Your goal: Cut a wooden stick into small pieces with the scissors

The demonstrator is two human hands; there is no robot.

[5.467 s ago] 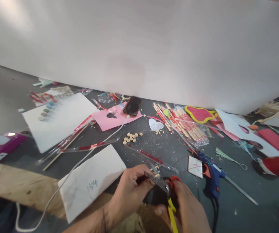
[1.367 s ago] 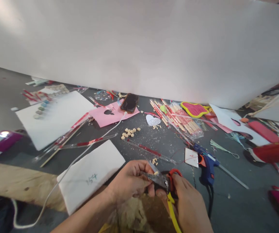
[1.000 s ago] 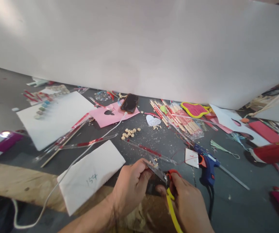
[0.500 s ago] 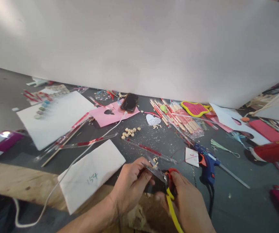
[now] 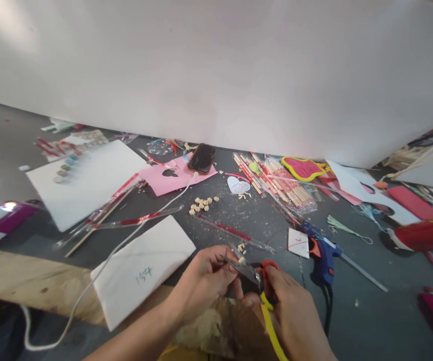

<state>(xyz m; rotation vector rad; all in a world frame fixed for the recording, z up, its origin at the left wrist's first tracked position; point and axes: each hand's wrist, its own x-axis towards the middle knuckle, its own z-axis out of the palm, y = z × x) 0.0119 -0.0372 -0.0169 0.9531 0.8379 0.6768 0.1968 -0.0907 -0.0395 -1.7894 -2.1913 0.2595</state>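
Observation:
My right hand [image 5: 291,306] is closed around the red and yellow handles of a pair of scissors [image 5: 249,273], whose blades point up and left. My left hand [image 5: 206,278] is pinched at the blade tips; whatever lies between its fingers is too small and covered to name. A short pale piece [image 5: 242,260] shows beside the blades. Just beyond are a few small cut wooden bits [image 5: 242,248]. Farther back lie a pile of wooden clusters [image 5: 203,204] and a white paper heart [image 5: 238,185].
A white slab marked 154 [image 5: 144,273] and a white cable [image 5: 116,250] lie left. To the right are a blue glue gun [image 5: 323,260] and a red can [image 5: 427,233]. Wrapped chopsticks [image 5: 276,183], a phone [image 5: 201,158] and pink paper [image 5: 159,180] sit near the white wall.
My left hand's fingers have shifted slightly at the blades. A short pale piece now shows beside the blades. The scissors stay in my right hand, and the things on the table look unmoved.

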